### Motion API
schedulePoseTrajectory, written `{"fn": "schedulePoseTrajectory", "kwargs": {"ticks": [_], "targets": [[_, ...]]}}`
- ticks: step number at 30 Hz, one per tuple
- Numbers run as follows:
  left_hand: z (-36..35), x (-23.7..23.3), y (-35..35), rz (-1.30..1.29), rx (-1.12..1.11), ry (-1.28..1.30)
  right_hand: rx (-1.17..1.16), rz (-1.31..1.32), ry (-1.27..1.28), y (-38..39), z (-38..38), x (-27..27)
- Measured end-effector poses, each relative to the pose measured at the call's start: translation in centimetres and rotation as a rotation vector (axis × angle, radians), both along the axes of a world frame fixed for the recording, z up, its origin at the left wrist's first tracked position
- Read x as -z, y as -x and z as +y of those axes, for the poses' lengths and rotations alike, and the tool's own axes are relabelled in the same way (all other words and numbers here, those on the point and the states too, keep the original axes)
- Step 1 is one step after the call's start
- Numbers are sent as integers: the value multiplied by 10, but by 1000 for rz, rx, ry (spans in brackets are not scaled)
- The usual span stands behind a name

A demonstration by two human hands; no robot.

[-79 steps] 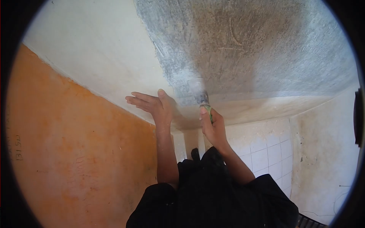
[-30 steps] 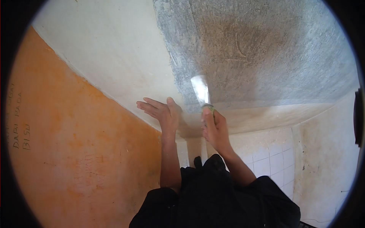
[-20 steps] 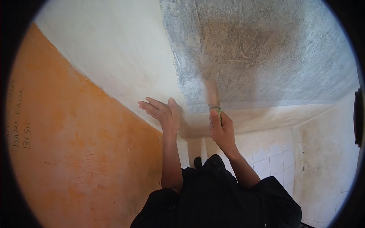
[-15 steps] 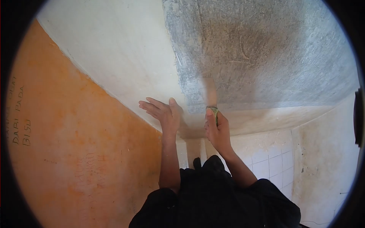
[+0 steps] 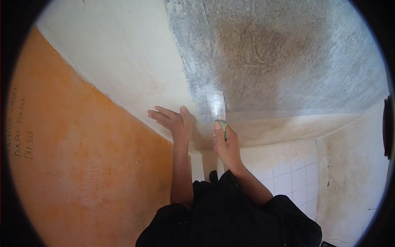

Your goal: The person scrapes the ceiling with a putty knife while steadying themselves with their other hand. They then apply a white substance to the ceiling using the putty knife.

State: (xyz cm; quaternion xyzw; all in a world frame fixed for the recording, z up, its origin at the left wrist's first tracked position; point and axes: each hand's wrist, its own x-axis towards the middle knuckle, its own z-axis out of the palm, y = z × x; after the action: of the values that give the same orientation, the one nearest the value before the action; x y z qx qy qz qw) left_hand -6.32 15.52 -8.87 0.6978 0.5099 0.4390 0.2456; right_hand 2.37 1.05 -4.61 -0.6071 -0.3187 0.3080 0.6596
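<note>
Head view: a putty knife (image 5: 217, 106) is gripped by the right hand (image 5: 228, 149) over the grey patch (image 5: 263, 53), left hand (image 5: 178, 124) spread beside that patch; overtilting could cause gouges.

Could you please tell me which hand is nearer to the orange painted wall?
Left. The left hand is spread open at the whitish wall, just beside the orange painted wall. The right hand is farther right, gripping a metal scraper with a green handle.

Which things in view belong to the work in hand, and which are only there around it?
Work, seemingly:
scraper, in right hand
left hand, open
rough grey surface

Only around:
orange wall with writing
white tiles
dark object, right edge
</note>
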Motion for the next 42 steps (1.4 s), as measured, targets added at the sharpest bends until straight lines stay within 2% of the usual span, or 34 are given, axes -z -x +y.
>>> {"fn": "schedulePoseTrajectory", "kwargs": {"ticks": [5, 8, 14, 20, 23, 27, 30, 32, 36, 38, 42], "targets": [[-1, -3, 1, 1, 6, 7, 29, -177, 105, -14, -2, -10], [-2, -7, -3, 6, 2, 16, -3, -234, 31, -5, 11, -29], [0, -5, 1, -13, 14, 30, 57, -365, 108, -14, -2, -14], [-3, -6, 2, -19, 14, 25, 35, -264, 94, -14, -5, -19], [-1, -4, 3, -20, 25, 18, 57, -295, 57, -11, 5, -10], [-3, -7, 5, -43, 49, 35, -6, -215, 108, -7, 0, -11], [-2, -3, 5, -36, 55, -3, 16, -288, 69, -4, 4, 10], [-3, -5, 4, -33, 48, 7, 97, -305, -59, 11, 13, 14], [-3, -5, 7, -34, 68, 10, 80, -302, -61, 14, 12, 18], [-4, -10, 6, -30, 62, 15, 21, -163, -6, 10, 11, 29], [-5, -6, 7, -21, 73, 26, 12, -210, -13, 17, 13, 13]]}}
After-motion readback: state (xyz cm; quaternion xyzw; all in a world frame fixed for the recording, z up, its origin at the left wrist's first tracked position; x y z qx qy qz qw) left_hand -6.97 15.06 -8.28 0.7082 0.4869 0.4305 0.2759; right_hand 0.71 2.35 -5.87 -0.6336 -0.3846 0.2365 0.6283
